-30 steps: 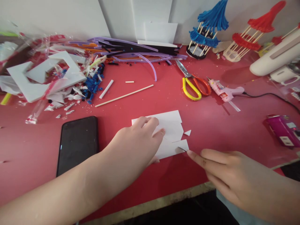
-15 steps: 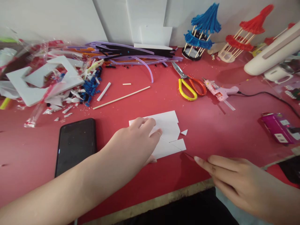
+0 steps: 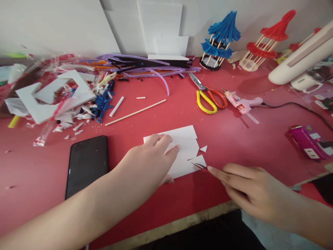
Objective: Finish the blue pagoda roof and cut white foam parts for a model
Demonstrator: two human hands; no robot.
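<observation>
A white foam board piece (image 3: 186, 137) with a notched right edge lies flat on the red table. My left hand (image 3: 153, 156) presses it down from the left, fingers bent over its surface and thumb near the lower edge. A cut line runs inward from the board's right side. My right hand (image 3: 241, 184) pinches a thin, dark, pointed craft knife (image 3: 202, 166); its handle is hidden by the fingers. The blade's tip is over the board's lower right corner. A small white triangular offcut (image 3: 203, 149) lies just right of the board.
A black phone (image 3: 87, 166) lies left of the board. Behind are a wooden stick (image 3: 135, 112), scissors (image 3: 206, 97), a pink glue gun (image 3: 243, 103) and pipe cleaners (image 3: 145, 66). Scraps (image 3: 75, 114) crowd the left. A purple box (image 3: 309, 142) stands right.
My right hand has moved left and slightly up, bringing the knife from the board's lower right edge over its corner. My left hand stays on the board. The view has shifted slightly.
</observation>
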